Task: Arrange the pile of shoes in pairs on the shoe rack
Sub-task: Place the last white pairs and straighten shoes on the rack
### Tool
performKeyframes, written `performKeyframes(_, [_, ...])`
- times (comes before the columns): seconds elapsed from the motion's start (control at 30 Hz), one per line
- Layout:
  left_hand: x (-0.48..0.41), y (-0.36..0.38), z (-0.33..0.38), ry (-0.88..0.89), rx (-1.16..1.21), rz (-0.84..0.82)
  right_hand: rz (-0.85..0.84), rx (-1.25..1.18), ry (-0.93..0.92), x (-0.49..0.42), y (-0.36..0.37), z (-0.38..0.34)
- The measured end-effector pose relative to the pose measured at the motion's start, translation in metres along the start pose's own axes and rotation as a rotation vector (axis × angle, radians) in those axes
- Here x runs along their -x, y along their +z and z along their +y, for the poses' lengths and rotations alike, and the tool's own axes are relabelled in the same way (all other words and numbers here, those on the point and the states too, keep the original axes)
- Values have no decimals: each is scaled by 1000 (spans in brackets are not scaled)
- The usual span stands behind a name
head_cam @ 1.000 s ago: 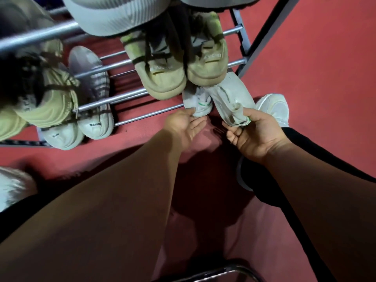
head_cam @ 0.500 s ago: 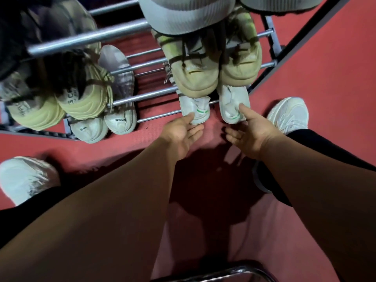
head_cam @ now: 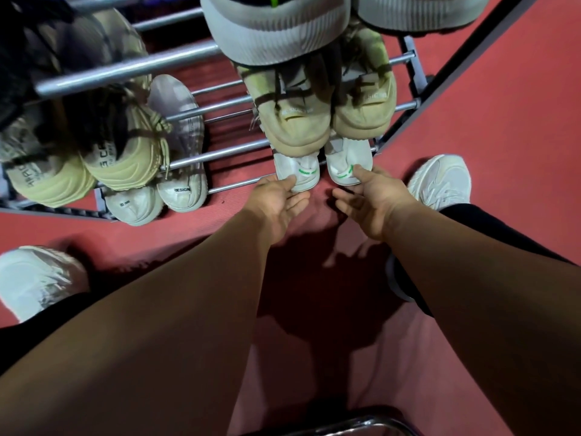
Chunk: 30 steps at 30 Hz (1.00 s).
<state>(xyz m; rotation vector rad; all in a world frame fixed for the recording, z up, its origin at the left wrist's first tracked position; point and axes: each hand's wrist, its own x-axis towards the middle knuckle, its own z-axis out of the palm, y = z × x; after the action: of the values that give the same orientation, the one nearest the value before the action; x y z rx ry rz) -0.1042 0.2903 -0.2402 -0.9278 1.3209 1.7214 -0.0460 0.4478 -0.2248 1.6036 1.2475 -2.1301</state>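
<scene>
At rack's bottom rail, shoe rack in front: your left hand is touching left white shoe heel with thumb, grip apart; right white shoe is sitting just beside; your right hand is thumbing its heel, grip apart.

DESIGN stands on the heel of a pale shoe well left of the left hand; green lettering on the white shoe at its thumb is unreadable.
</scene>
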Motion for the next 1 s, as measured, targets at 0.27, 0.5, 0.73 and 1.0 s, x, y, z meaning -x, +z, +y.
performKeyframes(0.27, [-3,9,3,-29,13,-12,9,28,7,-1,14,-9])
performKeyframes(0.5, [-6,8,5,-47,-16,3,7,-83,25,0,17,-10])
performKeyframes(0.73, [-5,10,10,-62,-21,11,-24,-111,36,3,26,-13])
performKeyframes(1.0, [-5,10,8,-57,8,2,51,-16,57,-2,29,-12])
